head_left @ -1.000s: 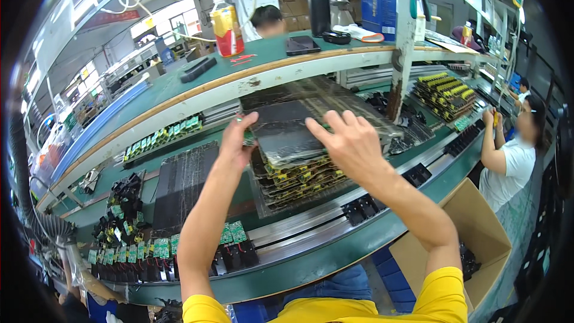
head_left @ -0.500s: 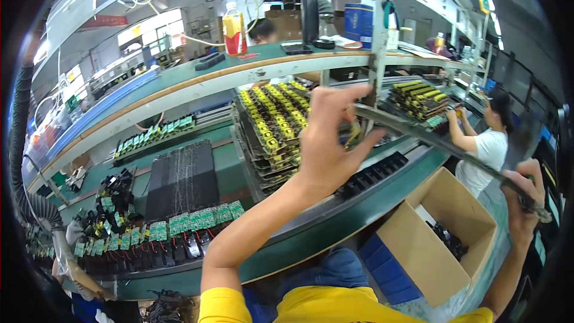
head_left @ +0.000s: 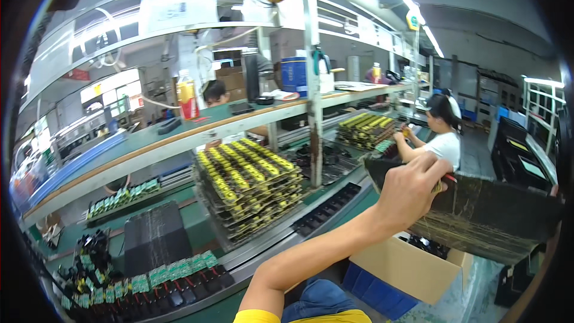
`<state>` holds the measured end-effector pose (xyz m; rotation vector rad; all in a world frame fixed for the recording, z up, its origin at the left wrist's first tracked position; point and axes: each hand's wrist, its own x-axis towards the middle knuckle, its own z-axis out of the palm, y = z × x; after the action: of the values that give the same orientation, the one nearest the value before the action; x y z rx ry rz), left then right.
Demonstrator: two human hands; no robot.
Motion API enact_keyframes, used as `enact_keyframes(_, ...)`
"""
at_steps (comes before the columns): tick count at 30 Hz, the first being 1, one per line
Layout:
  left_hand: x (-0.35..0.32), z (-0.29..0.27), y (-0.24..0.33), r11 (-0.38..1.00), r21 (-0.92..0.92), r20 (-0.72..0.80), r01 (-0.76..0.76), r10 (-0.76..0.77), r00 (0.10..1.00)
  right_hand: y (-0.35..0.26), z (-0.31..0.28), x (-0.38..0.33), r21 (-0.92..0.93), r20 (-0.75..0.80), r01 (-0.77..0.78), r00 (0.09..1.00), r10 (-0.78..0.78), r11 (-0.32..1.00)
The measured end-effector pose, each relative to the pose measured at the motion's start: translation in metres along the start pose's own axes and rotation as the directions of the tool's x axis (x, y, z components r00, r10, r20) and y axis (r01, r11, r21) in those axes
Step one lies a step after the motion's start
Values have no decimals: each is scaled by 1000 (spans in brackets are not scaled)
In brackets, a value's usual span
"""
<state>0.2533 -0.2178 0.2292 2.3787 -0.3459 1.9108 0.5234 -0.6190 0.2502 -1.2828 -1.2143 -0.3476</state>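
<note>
My left hand (head_left: 406,194) pinches the near end of a dark, scuffed flat tray (head_left: 493,212), fingers bent over its upper edge. The tray stands tilted above the cardboard box, its worn broad face showing. At the far right rim, a little of my right hand (head_left: 555,191) shows against the tray's other end; most of its fingers are hidden. Left of my arm, a tall stack of dark trays filled with yellow-wrapped parts (head_left: 248,173) sits on the green bench.
An open cardboard box (head_left: 400,269) with black parts stands below the tray, beside a blue bin (head_left: 379,293). Green circuit boards (head_left: 173,272) line the bench's front left. A co-worker (head_left: 442,137) works further along, near another yellow stack (head_left: 365,128). A post (head_left: 314,84) rises mid-bench.
The tray has swung from edge-on to showing its broad face, and moved right with my left hand, away from the yellow stack. My view has turned right.
</note>
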Motion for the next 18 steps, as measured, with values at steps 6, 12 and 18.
enact_keyframes(6, -54, 29, 51, 978, 105, 131, 183, -196, 972, -28, -17, 19, -214, 585, -46, 794, 166, 976)
enact_keyframes(12, -101, 26, 108, 932, 211, 258, 295, -344, 903, -56, 132, 3, -562, 715, 11, 509, 479, 827)
enact_keyframes(18, -176, 47, 85, 910, 135, 421, 392, -411, 809, 41, 215, -88, -568, 813, 362, 390, 433, 739)
